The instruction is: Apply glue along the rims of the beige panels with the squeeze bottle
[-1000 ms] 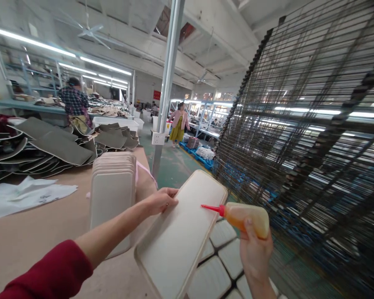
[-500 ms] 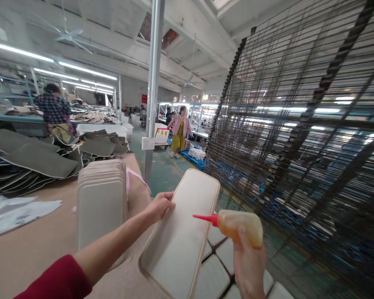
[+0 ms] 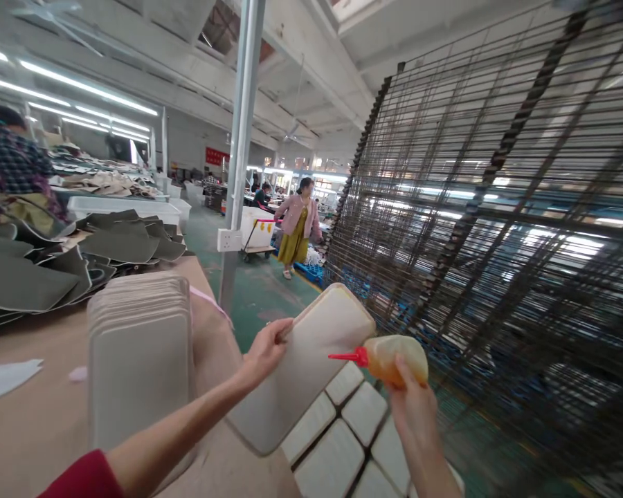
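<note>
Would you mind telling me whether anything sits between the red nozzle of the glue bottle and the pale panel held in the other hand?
Nothing visible does. The right hand holds the glue bottle, nozzle aimed at the pale panel gripped by the left hand.

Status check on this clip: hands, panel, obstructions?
Left hand grips cream rounded panel, lifted off table. Right hand holds amber squeeze bottle, red nozzle at panel's edge. Dark wire rack close right.
</note>
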Demonstrator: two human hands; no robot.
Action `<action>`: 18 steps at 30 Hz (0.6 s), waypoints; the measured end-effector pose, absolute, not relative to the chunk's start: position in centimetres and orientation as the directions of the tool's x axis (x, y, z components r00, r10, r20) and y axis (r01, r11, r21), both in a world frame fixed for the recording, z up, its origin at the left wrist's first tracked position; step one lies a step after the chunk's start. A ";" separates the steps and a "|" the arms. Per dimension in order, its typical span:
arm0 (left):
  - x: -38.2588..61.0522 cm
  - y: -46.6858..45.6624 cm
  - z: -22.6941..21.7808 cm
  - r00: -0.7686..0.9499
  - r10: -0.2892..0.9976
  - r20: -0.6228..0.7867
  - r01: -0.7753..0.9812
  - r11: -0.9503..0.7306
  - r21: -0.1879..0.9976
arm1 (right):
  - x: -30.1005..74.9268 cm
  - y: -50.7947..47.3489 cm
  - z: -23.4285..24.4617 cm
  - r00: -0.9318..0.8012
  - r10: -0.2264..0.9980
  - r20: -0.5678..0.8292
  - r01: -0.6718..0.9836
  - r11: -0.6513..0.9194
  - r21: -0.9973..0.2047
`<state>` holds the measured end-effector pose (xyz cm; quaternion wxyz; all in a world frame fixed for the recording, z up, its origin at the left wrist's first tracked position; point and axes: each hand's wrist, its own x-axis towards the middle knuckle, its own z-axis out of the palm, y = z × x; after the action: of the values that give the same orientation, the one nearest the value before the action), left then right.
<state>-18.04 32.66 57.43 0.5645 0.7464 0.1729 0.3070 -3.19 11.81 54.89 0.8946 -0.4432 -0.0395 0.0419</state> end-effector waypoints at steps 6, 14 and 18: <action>-18.4 31.6 56.2 0.733 0.593 0.334 -0.112 -0.379 0.919 | -2.2 12.4 54.0 0.998 0.057 -0.005 -0.038 0.586 -0.809; -17.9 31.6 56.5 0.893 0.447 0.047 -0.091 0.079 0.993 | -3.5 12.4 53.5 0.982 -0.109 0.152 0.187 0.571 -0.799; -17.3 32.3 56.9 0.915 0.399 -0.057 -0.071 0.297 0.952 | -7.4 11.8 51.5 0.978 0.009 0.208 0.183 0.434 -0.882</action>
<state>-17.27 32.31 56.86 0.7926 0.5739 0.1431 0.1484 -7.37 11.83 51.46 0.8420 -0.5292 -0.0909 -0.0517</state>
